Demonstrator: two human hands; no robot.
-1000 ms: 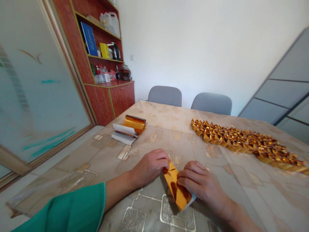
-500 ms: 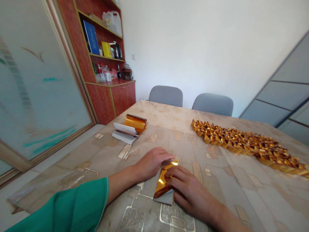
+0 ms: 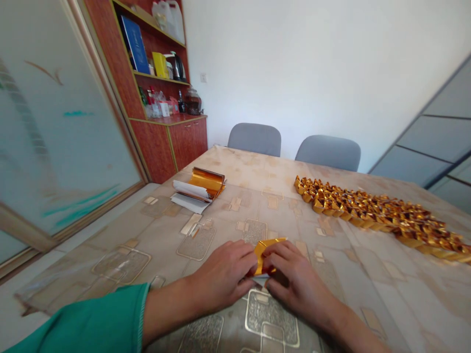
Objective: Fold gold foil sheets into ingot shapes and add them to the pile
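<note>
We look down over a table cover (image 3: 253, 169) patterned with pale squares, and at far left a green sleeve (image 3: 81, 321) ends at the person's left forearm. Farther up the table, left of centre, lies a pad of gold foil sheets (image 3: 204, 182) with its white pages curled back, well apart from the hands. Nearer to us, we find the left hand (image 3: 221, 274) bent, its fingers curled inward and closed on the left edge of a folded piece of gold foil paper (image 3: 265, 255). That piece sits between the two hands, directly in front of the person, and both touch it. A little white underside shows along its lower edge. Its top edge runs nearly crosswise, rising slightly to the right, but the fingers hide so much of it that we cannot be sure of its long axis. The right hand (image 3: 296, 274) is also curved and closed on the paper, its fingers lying over the right part and covering more of it than the left hand does. Well to the right, a long band of folded gold pieces (image 3: 375, 215) stretches across the table, nearest the right hand but not touching it.
</note>
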